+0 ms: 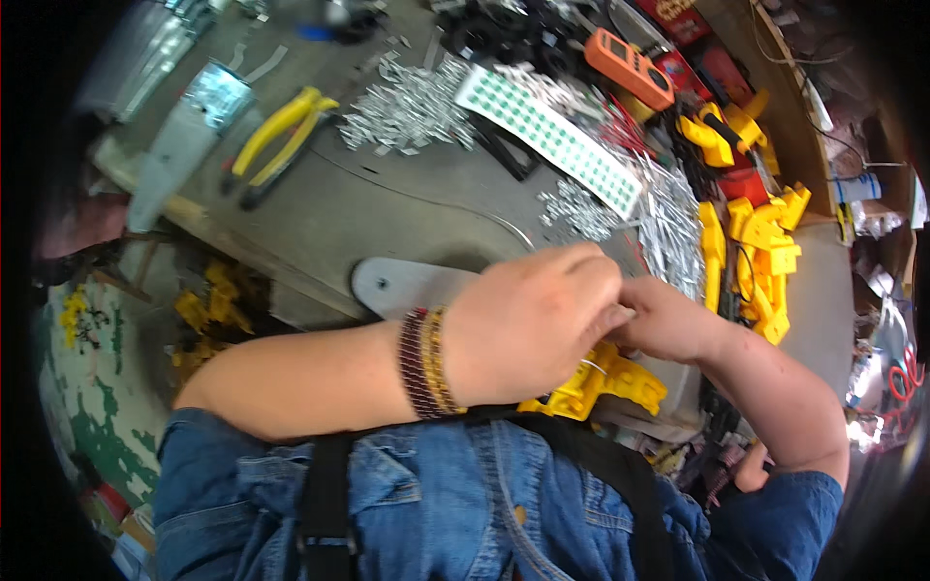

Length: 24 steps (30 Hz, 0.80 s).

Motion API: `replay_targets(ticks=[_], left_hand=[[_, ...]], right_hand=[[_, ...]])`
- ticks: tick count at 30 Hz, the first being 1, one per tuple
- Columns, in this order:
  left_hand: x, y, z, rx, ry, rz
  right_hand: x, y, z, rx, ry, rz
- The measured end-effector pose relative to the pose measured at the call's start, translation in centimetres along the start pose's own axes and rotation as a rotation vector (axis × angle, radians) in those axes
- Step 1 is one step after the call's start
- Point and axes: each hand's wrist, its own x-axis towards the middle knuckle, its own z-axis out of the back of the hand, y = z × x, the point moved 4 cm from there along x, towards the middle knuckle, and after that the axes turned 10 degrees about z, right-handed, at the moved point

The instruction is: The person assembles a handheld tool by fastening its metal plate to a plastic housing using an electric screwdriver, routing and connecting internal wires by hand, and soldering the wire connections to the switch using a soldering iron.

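My left hand (528, 324), with dark red and gold bracelets (426, 363) at its wrist, is closed, its fingertips bent inward. My right hand (668, 318) meets it in a pinch. Whatever sits between the fingertips is hidden or too small to make out. Beside my left wrist lies a flat grey piece (412, 286) with a rounded end and a small hole, partly covered by the hand. Just below the hands, near my body, are yellow plastic housings (635, 387). A thin wire (426, 198) runs over the bench beyond my left hand.
Yellow-handled pliers (281, 145) and another grey piece (174, 155) lie at the left. Farther back are piles of small metal parts (407, 107), a sheet of green dots (552, 136) and an orange meter (630, 68). More yellow housings (765, 252) stand at the right.
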Motion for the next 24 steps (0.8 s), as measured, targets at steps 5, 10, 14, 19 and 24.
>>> replay_targets(ticks=[5, 10, 14, 19, 24], left_hand=[[0.4, -1.6, -0.8, -0.069, -0.008, -0.118], [-0.8, -1.0, -0.3, -0.015, -0.059, -0.108], [-1.5, -1.2, 0.4, 0.178, 0.015, -0.104], [-1.3, -1.3, -1.8, 0.476, 0.135, 0.003], [-1.1, 0.1, -1.9, 0.539, 0.099, 0.07]], right_hand=[[-3.5, -0.3, -0.1, -0.049, -0.259, 0.122], [-2.8, 0.9, -0.2, 0.087, -0.125, 0.034], [-1.2, -1.8, -1.0, 0.163, -0.135, 0.286], [-1.3, 0.1, -0.7, 0.107, -0.143, 0.251], [-2.3, 0.6, 1.1, -0.287, -0.256, 0.371]])
